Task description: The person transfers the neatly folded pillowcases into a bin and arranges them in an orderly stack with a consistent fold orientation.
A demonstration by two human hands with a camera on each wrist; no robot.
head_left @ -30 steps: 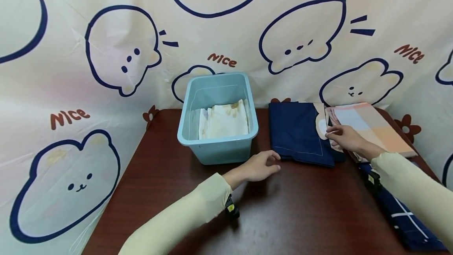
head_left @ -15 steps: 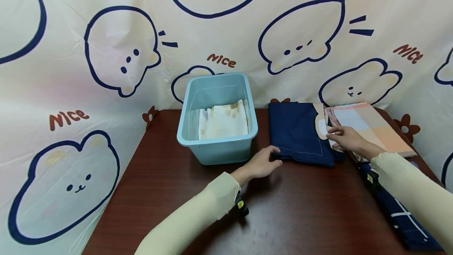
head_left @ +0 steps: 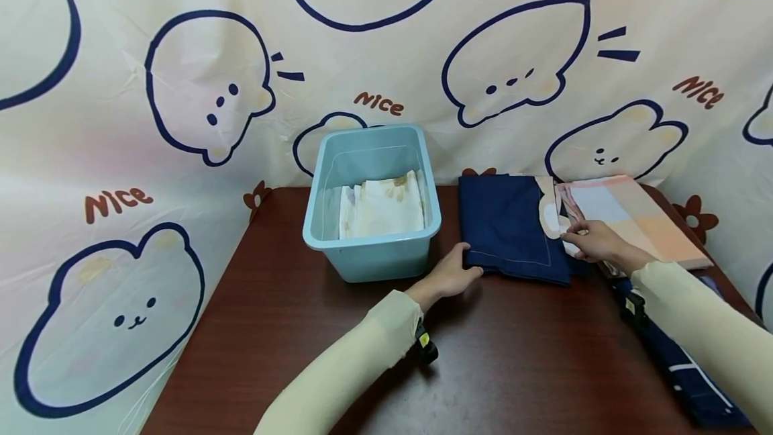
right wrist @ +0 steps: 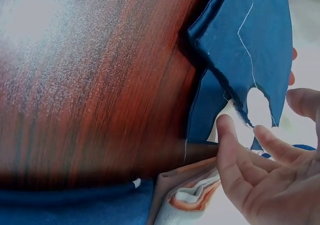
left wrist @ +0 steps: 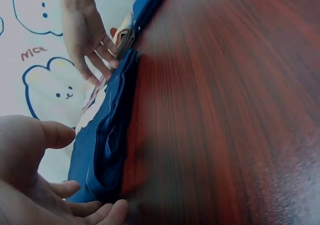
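A folded navy cloth with a printed pale figure at its right side lies at the back of the table. At its near left corner is my left hand; thumb and fingers stand apart around the edge. From the left wrist, that left hand shows spread fingers right at the cloth's layered fold. My right hand is at the right edge, fingertips over the pale part. In the right wrist view, the right hand has extended fingers touching the navy cloth's edge, thumb apart.
A light-blue bin holding a folded, stained-looking white cloth stands left of the navy cloth. A folded peach-and-white checked cloth lies back right. Another navy cloth with white lines lies along the table's right side, below the right forearm.
My left hand has moved right and slightly away from me to the navy cloth's left corner. The right hand has shifted slightly right and nearer along the cloth's right edge.
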